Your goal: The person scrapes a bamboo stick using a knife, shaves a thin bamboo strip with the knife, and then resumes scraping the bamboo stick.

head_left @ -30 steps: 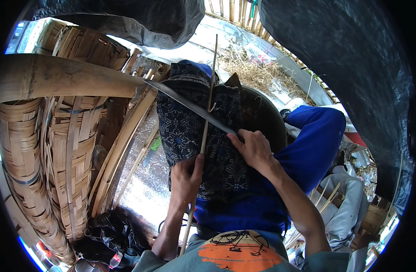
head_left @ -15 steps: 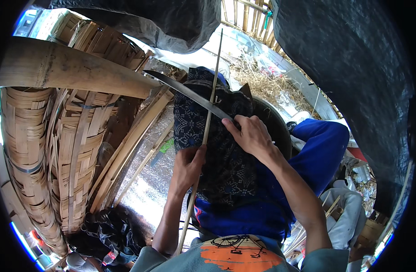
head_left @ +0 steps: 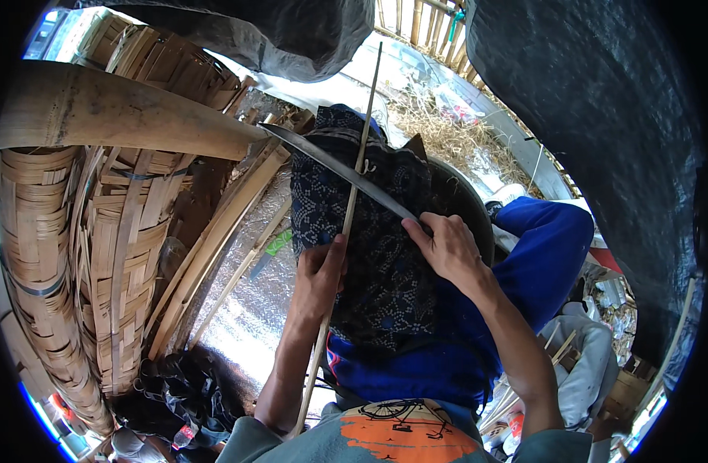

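No readable text, labels, brands, numbers or signs visible.

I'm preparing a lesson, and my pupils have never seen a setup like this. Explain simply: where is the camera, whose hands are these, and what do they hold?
There is no robot here: these are a person's own bare hands. The wide fisheye camera sits on that person's head and looks down, so straight edges bend near the rim.

The left hand holds a thin, pale bamboo-like strip. The right hand grips a long, curved, grey metal blade near one end; its handle is hidden. The blade crosses the strip.

Below them, a dark blue-and-white patterned cloth covers part of the lap, above bright blue trousers. On the left stand tall, pale brown woven bamboo-like pieces, beside a thick tan bamboo pole.
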The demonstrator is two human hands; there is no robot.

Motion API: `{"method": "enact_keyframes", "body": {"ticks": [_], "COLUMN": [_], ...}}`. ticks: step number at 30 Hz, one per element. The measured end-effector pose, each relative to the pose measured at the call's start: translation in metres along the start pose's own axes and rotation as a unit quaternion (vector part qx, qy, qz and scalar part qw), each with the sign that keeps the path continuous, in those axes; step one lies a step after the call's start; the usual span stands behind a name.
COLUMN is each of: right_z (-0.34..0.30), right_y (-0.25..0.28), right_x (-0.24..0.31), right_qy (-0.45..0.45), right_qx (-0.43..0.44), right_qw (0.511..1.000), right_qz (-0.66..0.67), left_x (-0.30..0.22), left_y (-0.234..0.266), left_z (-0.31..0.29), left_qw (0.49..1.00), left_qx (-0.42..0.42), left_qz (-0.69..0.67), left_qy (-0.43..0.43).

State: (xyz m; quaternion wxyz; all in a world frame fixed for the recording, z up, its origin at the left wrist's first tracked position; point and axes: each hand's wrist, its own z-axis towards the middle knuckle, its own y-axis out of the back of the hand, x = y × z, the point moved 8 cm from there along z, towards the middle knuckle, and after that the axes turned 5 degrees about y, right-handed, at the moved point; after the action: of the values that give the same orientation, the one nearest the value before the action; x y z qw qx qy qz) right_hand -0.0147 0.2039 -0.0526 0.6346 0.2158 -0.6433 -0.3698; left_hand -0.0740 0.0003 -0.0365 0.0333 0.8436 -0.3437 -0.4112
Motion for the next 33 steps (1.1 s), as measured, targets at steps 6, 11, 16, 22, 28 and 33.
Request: {"method": "enact_keyframes", "body": {"ticks": [6, 11, 16, 22, 28, 33], "right_z": [0.004, 0.059, 0.028, -0.016, -0.018, -0.021], "right_y": [0.001, -0.005, 0.018, 0.017, 0.013, 0.015], "right_x": [0.013, -0.035, -0.030, -0.012, -0.011, -0.001], "right_qy": [0.066, -0.040, -0.204, -0.103, -0.083, -0.006], "right_qx": [-0.141, 0.025, 0.052, 0.069, 0.078, 0.004], "right_qw": [0.984, 0.996, 0.973, 0.988, 0.992, 1.000], "right_qz": [-0.082, -0.076, 0.091, 0.089, 0.057, -0.012], "left_x": [0.007, 0.029, 0.003, -0.008, -0.018, -0.017], "left_y": [-0.013, -0.018, -0.005, -0.004, -0.006, -0.007], "left_z": [-0.025, -0.043, -0.026, -0.001, -0.001, -0.008], "left_qw": [0.997, 0.983, 0.997, 0.999, 0.988, 0.985], "left_qx": [-0.012, 0.064, 0.019, -0.032, -0.077, -0.096], "left_qz": [-0.065, -0.163, -0.070, 0.037, 0.116, 0.118], "left_qy": [0.041, 0.059, 0.021, -0.018, -0.068, -0.077]}}
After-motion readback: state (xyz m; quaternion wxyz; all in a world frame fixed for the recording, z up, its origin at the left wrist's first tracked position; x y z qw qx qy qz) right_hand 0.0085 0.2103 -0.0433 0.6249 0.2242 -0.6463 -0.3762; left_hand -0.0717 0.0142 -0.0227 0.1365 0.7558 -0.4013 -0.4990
